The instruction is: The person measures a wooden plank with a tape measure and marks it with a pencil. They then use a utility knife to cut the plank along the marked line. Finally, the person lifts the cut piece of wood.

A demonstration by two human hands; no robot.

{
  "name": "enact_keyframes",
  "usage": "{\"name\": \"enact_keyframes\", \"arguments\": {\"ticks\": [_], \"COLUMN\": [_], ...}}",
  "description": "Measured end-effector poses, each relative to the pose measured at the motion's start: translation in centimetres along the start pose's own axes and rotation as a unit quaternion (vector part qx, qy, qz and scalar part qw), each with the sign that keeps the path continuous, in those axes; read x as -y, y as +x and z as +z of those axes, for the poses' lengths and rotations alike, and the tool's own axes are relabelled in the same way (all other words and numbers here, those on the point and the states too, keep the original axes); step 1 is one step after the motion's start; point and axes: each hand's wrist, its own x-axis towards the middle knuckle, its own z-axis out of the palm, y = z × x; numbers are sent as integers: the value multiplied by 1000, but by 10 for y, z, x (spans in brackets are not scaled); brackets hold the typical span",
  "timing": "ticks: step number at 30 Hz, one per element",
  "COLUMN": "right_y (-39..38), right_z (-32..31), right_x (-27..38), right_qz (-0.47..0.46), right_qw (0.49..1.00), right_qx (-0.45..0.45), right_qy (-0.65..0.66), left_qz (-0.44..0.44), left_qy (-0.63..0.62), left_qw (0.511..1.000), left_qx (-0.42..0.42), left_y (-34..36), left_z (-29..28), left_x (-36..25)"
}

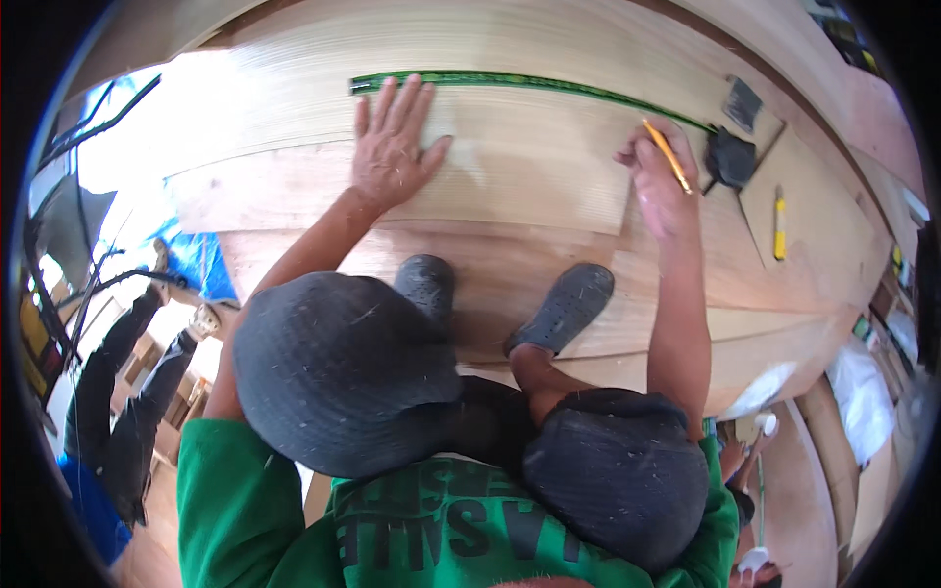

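We rest the left hand (pixel 397 157) open, palm down, on the pale wooden board (pixel 529 162) at upper centre-left, fingertips over the green tape blade (pixel 529 82). The blade extends across the upper frame to its black case (pixel 731 158) at upper right. Just left of the case, we grip an orange pencil (pixel 668 157) in the right hand (pixel 659 191). A yellow cutter (pixel 779 230) lies at right.

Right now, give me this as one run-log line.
left hand: spread, fingers on tape blade | right hand: holding pencil | tape blade: out along board | tape case, cutter: right of right hand
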Motion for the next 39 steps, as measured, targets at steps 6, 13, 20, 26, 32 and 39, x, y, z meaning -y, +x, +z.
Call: {"name": "enact_keyframes", "arguments": {"ticks": [6,13,20,26,32,39], "right_y": [19,37,39,40,42,43], "right_z": [-2,-5,-7,-8,-9,-7], "right_x": [10,-6,-10,-10,-9,-5], "right_qz": [-44,-89,-112,-121,-104,-86], "right_qw": [976,943,937,932,930,925], "right_qx": [-19,-77,-76,-76,-73,-70], "right_qy": [-211,-312,-323,-332,-345,-363], "left_qz": [11,16,15,15,18,16], "left_qy": [15,15,14,11,11,15], "left_qw": [1000,999,999,999,999,999], "left_qx": [-23,-29,-27,-30,-29,-25], "left_y": [1,2,1,0,1,1], "left_z": [2,2,1,2,3,3], "left_x": [-1,-3,-2,-3,-2,-3]}}
